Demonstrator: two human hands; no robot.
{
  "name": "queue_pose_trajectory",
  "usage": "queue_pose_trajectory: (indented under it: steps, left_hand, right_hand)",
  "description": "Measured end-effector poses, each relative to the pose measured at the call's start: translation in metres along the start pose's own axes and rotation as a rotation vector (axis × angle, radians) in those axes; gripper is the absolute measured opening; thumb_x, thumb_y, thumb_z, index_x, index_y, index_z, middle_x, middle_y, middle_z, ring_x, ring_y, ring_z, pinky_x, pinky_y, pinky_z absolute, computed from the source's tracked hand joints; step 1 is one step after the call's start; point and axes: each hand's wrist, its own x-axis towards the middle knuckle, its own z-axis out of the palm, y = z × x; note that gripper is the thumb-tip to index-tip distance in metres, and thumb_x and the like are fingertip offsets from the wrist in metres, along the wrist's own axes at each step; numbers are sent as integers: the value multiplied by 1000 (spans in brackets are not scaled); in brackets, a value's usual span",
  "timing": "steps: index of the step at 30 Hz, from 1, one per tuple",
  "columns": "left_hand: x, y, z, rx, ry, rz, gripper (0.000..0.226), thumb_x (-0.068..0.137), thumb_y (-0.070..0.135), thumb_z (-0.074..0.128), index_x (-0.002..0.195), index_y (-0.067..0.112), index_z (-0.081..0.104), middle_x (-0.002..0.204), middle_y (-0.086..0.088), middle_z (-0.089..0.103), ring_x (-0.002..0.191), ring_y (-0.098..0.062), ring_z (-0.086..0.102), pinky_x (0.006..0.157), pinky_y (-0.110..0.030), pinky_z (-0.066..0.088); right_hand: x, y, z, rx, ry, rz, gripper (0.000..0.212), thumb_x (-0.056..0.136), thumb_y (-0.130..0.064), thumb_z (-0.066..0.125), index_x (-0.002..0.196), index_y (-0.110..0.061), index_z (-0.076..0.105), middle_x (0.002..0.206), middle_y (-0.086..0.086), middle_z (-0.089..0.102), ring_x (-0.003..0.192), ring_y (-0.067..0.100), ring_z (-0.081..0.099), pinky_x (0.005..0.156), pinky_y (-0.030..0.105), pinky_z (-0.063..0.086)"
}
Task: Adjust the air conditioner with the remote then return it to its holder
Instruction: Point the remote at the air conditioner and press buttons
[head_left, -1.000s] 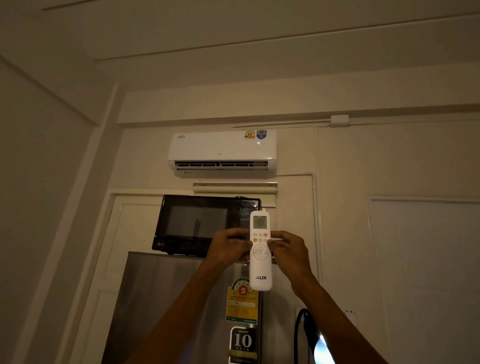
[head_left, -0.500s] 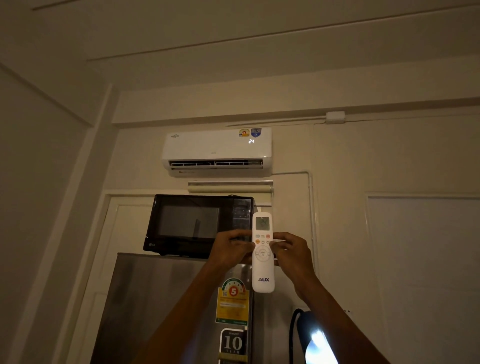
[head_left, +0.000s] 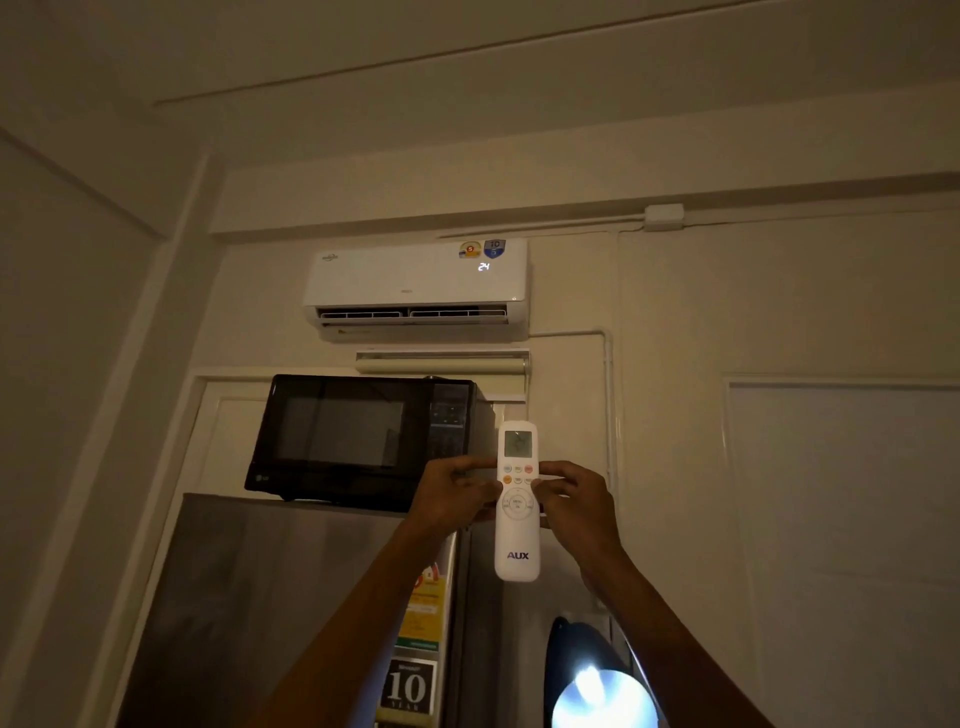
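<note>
A white AUX remote (head_left: 517, 540) stands upright in the middle of the view, its small screen lit at the top. My left hand (head_left: 452, 493) grips its left side and my right hand (head_left: 576, 506) grips its right side, thumbs by the buttons. High on the wall hangs the white air conditioner (head_left: 410, 278), showing 24 on its front with its vent flap open. The remote's holder is not in view.
A black microwave (head_left: 358, 441) sits on a steel fridge (head_left: 270, 597) with stickers, just behind my hands. A lit lamp (head_left: 597, 686) glows at the bottom right. A white pipe (head_left: 608, 395) runs down the wall; a closed door panel (head_left: 841, 545) lies to the right.
The air conditioner's display has lit up with 24 and its flap has opened further. My hands and the remote have barely moved; the view has shifted slightly.
</note>
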Motion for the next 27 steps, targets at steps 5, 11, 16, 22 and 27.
queue_pose_trajectory:
  steps: [5, 11, 16, 22, 27]
  left_hand:
    - [15, 1, 45, -17, 9, -10, 37, 85, 3, 63, 122, 6, 59, 118, -15, 67, 87, -17, 68, 58, -17, 58]
    - [34, -1, 103, -38, 2, -34, 39, 85, -2, 61, 123, 3, 57, 120, -19, 65, 97, -26, 68, 54, -17, 57]
    - [54, -17, 154, -106, 10, -84, 40, 82, -2, 64, 121, 5, 59, 118, -20, 66, 100, -29, 69, 60, -22, 58]
    - [93, -49, 210, -131, -17, -142, 38, 78, -3, 69, 114, 8, 63, 111, -21, 69, 83, -23, 70, 62, -28, 60]
    - [130, -69, 258, -130, -25, -151, 38, 76, -3, 71, 113, 5, 64, 109, -20, 69, 88, -29, 71, 58, -29, 60]
  right_hand:
    - [27, 22, -37, -2, -14, 10, 24, 85, -13, 66, 109, -13, 64, 115, 11, 70, 100, 28, 70, 85, 51, 58]
    - [54, 53, -81, 30, -11, 40, 17, 85, -11, 65, 94, -25, 64, 110, 11, 71, 96, 26, 70, 84, 50, 59]
    - [74, 82, -117, 19, -4, 61, 23, 86, -9, 64, 109, -10, 65, 113, 13, 70, 99, 29, 69, 84, 50, 59]
    - [104, 130, -154, -11, 23, 87, 23, 86, -10, 65, 108, -12, 66, 108, 12, 72, 93, 26, 70, 80, 47, 60]
    - [138, 167, -181, -43, 74, 72, 24, 86, -11, 65, 109, -12, 65, 109, 9, 71, 93, 25, 70, 80, 45, 60]
